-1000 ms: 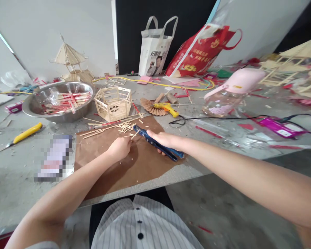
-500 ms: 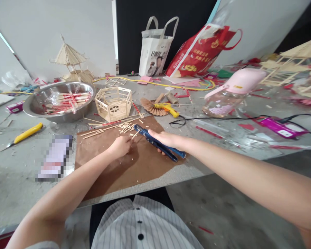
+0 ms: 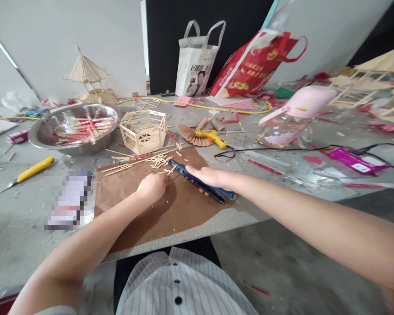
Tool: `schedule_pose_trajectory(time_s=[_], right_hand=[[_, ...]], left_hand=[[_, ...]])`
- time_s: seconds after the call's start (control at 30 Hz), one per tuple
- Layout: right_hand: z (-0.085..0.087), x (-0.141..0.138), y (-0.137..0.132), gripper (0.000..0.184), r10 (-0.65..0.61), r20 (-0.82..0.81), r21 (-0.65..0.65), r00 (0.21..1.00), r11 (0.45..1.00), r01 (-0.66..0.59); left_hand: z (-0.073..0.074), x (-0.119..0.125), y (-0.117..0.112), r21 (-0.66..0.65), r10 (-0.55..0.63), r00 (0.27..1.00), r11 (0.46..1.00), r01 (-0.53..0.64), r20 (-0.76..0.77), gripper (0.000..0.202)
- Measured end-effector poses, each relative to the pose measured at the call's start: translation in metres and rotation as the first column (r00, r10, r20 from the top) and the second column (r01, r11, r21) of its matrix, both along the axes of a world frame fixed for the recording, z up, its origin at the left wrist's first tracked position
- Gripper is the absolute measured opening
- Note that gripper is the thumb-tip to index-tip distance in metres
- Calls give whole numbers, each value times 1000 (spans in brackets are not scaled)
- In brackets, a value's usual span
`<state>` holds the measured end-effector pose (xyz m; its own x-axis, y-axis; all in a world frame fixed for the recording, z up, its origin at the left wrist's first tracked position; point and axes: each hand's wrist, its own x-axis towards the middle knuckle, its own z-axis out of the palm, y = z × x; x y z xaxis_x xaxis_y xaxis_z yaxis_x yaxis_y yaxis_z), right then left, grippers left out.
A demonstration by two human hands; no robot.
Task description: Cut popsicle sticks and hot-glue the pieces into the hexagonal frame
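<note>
A thin, pale wooden stick (image 3: 171, 170) is pinched by the left hand (image 3: 152, 187) at the head of a blue long-handled cutter (image 3: 191, 178), clasped by the right hand (image 3: 207, 176) over a flat brown sheet (image 3: 144, 227).

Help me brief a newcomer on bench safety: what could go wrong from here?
The left hand holds a thin stick close to the blue plier-like tool in the right hand, so a slip might nip skin. The yellow knife lies with its blade exposed and could cut anyone reaching over it.
</note>
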<state>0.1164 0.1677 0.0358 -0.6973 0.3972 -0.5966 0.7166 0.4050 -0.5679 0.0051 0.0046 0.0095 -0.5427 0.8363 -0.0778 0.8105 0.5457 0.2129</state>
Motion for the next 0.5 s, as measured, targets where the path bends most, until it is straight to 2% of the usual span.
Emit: schedule_pose_trajectory(time_s=[0.13, 0.23, 0.4, 0.5], right_hand=[[1, 0, -1, 76, 43, 5, 54, 999, 998, -44], [4, 0, -4, 76, 120, 14, 154, 993, 981, -120], [2, 0, -6, 78, 240, 48, 338, 970, 909, -242], [-1, 1, -6, 78, 280, 71, 417, 957, 863, -284]], left_hand=[[-2, 0, 1, 1, 1, 1000, 1000, -1, 1, 27], [-2, 0, 1, 7, 1, 1000, 1000, -1, -6, 27], [-4, 0, 0, 5, 57, 998, 998, -57, -32, 33], [-6, -1, -1, 54, 64, 998, 997, -62, -29, 33]])
